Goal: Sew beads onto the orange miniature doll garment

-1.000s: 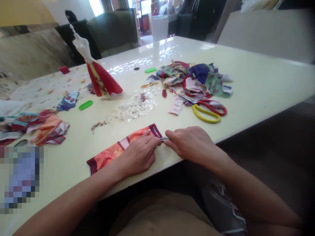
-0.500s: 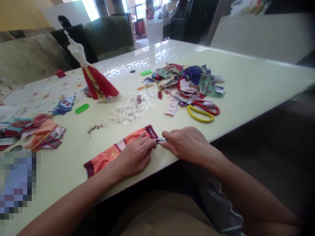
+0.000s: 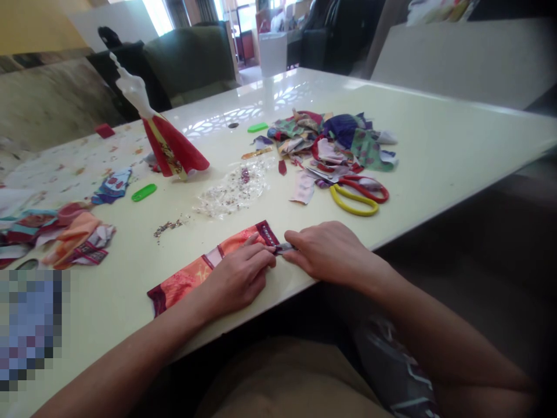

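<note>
An orange and dark-red patterned fabric strip (image 3: 185,281) lies slantwise near the table's front edge. Small shiny stones run in a row along its dark right end. My left hand (image 3: 243,268) presses on the strip, its bent fingertips holding the right end down. From the closed fingers of my right hand (image 3: 324,247) pokes a small silvery tool, seemingly tweezers (image 3: 285,248); its tip meets the strip's right edge by my left fingertips. Most of the tool is hidden in the hand.
Red-and-yellow-handled scissors (image 3: 354,197) lie by a heap of fabric scraps (image 3: 335,136). A clear plastic sheet with small stones (image 3: 232,191), loose stones (image 3: 167,227) and a green tray (image 3: 144,192) lie beyond the strip. A doll form in a red skirt (image 3: 183,151) stands farther back.
My right hand has shifted very slightly up and left, and the tool's angle differs a little. My left hand and the fabric strip stay nearly in place.
</note>
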A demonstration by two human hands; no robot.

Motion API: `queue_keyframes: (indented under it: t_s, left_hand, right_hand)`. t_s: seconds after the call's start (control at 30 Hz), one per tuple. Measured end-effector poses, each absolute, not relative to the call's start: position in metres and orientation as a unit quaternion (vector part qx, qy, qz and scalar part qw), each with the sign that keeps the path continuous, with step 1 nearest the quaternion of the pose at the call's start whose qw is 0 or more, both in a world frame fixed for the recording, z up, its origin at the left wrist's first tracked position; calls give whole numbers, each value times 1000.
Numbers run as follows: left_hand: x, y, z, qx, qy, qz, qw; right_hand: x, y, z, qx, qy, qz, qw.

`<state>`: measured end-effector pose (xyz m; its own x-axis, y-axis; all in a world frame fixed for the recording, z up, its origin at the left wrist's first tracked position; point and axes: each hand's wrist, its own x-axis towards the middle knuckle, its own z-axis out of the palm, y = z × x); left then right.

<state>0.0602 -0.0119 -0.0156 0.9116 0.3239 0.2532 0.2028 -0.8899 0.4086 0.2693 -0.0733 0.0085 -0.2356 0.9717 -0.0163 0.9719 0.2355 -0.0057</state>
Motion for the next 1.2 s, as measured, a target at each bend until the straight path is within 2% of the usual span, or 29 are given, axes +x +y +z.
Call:
queue_keyframes:
  t_s: [0.17,0.6,1.2]
  left_hand:
    - [57,-10,-14,950,153,195,191]
    - [61,-11,-8,960,170,130,180]
    - [60,-10,-10,960,167,128,186]
  right_hand:
    - [270,-74,9,615,789,-7,6]
    - [276,-77,9,617,787,-6,9]
    - [273,-73,12,610,792,-26,11]
